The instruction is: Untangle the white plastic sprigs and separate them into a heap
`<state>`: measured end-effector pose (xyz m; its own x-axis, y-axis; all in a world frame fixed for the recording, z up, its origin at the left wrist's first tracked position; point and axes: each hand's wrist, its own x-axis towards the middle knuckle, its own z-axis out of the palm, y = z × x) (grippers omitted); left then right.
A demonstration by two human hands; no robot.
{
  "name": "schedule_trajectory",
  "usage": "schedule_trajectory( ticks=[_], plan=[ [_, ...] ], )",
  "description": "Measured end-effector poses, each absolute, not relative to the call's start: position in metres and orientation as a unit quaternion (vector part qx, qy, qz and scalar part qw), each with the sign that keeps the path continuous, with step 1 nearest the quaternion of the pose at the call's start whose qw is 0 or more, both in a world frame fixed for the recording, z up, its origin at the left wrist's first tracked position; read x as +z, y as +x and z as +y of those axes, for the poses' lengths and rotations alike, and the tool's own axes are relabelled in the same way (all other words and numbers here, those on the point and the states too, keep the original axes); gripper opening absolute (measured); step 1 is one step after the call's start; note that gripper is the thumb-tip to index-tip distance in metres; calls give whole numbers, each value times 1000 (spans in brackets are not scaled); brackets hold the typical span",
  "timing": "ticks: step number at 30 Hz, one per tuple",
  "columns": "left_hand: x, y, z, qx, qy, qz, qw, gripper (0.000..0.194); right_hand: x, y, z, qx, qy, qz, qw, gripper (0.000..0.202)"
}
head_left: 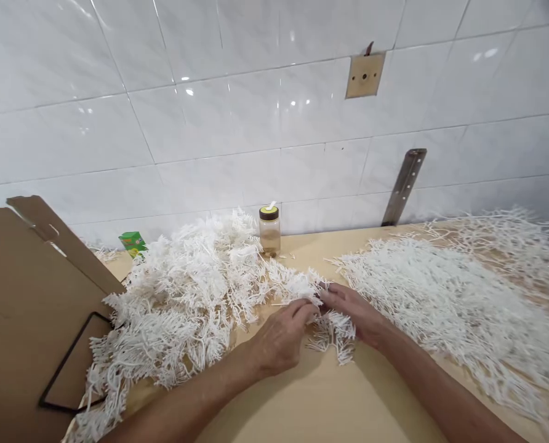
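Observation:
My left hand (281, 338) is closed, its thumb and fingers pinching a white feathery sprig (336, 332) near the middle of the table. From the other side my right hand (355, 312) grips the same sprig, with its fingertips partly hidden among the white strands. The sprig's fringed ends hang down between the two hands. Just beyond my fingers, more white sprigs (297, 283) run into a large tangled heap (196, 271) on the left. To the right of my right hand lies a wide pile of thin white branching pieces (445, 295).
A jar with a dark-rimmed yellow lid (269, 231) stands behind the heap. A small green box (133, 243) sits farther left. Cardboard (34, 307) and a black wire frame (64, 375) flank the left side. A dark metal strip (404, 187) leans against the tiled wall (237, 123).

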<state>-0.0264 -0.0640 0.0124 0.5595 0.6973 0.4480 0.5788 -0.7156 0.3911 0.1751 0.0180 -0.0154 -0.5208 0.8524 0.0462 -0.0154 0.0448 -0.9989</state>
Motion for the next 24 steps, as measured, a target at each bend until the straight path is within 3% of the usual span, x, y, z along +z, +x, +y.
schedule_trajectory(
  ticks=[6, 10, 14, 17, 21, 24],
  plan=[
    [38, -49, -28, 400, 801, 446, 3, 37, -8, 166, 14, 578, -386, -654, 300, 43],
    [39, -68, 1, 262, 819, 505, -69, 44, 2, 166, 8, 640, -354, -636, 246, 49],
    [40, -95, 14, 117, 795, 589, -90, 20, 19, 184, 4, 668, -250, -687, 139, 45],
    [48, -116, 15, 73, 763, 637, -88, 23, 27, 202, 7, 656, -215, -720, 74, 41],
    [57, -126, 12, 87, 768, 632, -55, 41, 26, 217, 15, 643, -244, -713, 136, 35],
    [58, -111, 2, 184, 789, 585, -46, 50, 21, 213, 18, 624, -280, -706, 182, 35]
  ],
)
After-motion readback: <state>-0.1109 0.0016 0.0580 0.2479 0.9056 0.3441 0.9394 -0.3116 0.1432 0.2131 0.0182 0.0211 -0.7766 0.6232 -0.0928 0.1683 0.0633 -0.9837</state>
